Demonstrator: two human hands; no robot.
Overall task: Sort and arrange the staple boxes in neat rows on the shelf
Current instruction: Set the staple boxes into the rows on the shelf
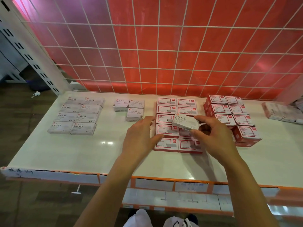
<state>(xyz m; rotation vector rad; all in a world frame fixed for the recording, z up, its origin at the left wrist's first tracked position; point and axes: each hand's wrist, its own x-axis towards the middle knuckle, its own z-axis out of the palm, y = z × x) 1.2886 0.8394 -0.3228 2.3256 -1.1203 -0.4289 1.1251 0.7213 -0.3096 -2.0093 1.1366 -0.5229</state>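
Observation:
My right hand (213, 136) pinches a white box marked STAPLES (184, 121) between thumb and fingers, holding it tilted just above a block of red-and-white staple boxes (165, 129) in two columns at the shelf's middle. My left hand (141, 136) rests with relaxed fingers against that block's left edge, thumb at the front corner. At the far left, several white STAPLES boxes (75, 115) lie in two neat columns. A taller stack of red boxes (229, 112) stands to the right.
Three paper clip boxes (129, 107) sit between the white and red groups. Pink-wrapped packs (282, 112) lie at the far right. A wire grid (147, 54) backs the white shelf (98, 153), whose orange-trimmed front edge carries price labels.

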